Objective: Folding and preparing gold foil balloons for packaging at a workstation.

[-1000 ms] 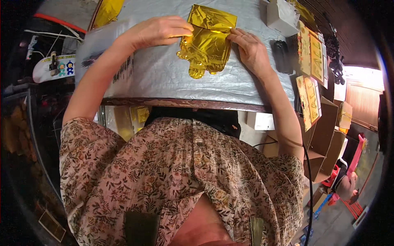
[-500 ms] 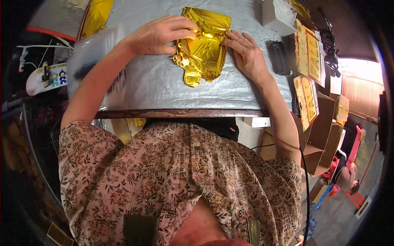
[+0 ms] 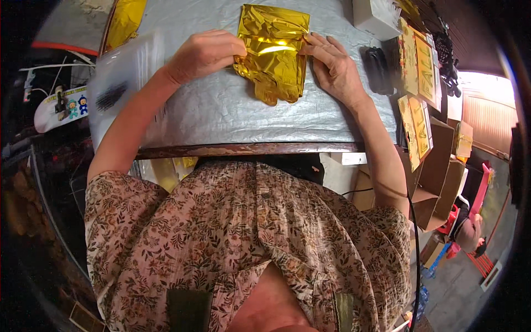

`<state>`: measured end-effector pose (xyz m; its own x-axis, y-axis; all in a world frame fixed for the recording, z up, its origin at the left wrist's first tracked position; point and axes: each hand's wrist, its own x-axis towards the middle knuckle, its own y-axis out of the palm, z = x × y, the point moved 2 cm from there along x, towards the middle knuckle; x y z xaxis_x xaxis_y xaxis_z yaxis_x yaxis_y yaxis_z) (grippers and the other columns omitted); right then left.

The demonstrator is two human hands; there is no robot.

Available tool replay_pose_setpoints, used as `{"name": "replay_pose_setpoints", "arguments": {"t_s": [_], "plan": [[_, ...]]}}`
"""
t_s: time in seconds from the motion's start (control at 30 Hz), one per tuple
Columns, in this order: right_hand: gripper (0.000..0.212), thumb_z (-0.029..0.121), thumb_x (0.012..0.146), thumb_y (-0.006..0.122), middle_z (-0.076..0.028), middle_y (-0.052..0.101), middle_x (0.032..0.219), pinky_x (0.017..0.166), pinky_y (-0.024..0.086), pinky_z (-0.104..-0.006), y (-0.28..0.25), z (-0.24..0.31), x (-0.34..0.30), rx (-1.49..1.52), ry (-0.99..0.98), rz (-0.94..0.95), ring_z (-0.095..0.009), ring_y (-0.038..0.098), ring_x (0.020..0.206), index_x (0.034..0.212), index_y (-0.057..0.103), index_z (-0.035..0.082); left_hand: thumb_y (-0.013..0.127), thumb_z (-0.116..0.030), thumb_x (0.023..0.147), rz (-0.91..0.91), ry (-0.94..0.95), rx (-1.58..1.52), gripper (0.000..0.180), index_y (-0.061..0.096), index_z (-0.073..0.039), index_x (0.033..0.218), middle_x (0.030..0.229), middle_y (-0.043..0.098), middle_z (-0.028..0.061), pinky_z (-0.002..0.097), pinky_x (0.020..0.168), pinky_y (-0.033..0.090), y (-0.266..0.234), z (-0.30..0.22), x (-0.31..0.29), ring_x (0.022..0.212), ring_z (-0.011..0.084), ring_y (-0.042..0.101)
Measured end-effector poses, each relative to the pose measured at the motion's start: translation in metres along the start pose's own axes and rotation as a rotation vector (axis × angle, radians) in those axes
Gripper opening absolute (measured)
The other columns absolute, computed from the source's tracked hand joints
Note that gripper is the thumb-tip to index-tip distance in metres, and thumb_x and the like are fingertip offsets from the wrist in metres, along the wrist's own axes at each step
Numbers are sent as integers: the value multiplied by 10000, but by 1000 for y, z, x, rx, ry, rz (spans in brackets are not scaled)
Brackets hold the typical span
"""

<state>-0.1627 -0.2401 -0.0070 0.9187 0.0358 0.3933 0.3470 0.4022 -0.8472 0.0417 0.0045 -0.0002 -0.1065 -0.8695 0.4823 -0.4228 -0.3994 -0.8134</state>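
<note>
A folded, shiny gold foil balloon, flat and wrinkled, lies on the silver-grey covered table in front of me. My left hand is closed, with thumb and fingertips pinching the balloon's left edge. At the opposite edge, my right hand pinches the foil between thumb and bent fingers. A bright crease runs across the foil between the two hands. The lower end of the balloon has rounded, uneven lobes.
Clear plastic bags lie by my left forearm. More gold foil is at the far left. A black case, a white box and yellow printed cards line the right side. Cardboard boxes stand beyond; another person is farther right.
My left hand has shifted from lying over the foil to pinching its left edge. The lower end of the foil looks shorter and more tucked up. The right hand stays at the right edge.
</note>
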Motion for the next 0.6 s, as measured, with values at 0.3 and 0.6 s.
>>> {"name": "replay_pose_setpoints", "arguments": {"t_s": [0.3,0.6], "plan": [[309,22,881,603,-166,629,1417,1226,327,-498,-8,1,-1,95,48,67,-383,525,1390,1182,647,74,709,91,776,-45,-244,-129,335,731,-38,1085,1110,757,104,330,883,603,2,-1,-6,1027,273,738],[261,145,914,720,-160,634,1420,1218,327,-520,0,4,0,69,55,66,-363,518,1408,1164,686,77,747,72,779,-81,-297,-134,313,724,-40,1070,1104,758,85,316,912,592,7,-6,-12,1030,249,739]]}}
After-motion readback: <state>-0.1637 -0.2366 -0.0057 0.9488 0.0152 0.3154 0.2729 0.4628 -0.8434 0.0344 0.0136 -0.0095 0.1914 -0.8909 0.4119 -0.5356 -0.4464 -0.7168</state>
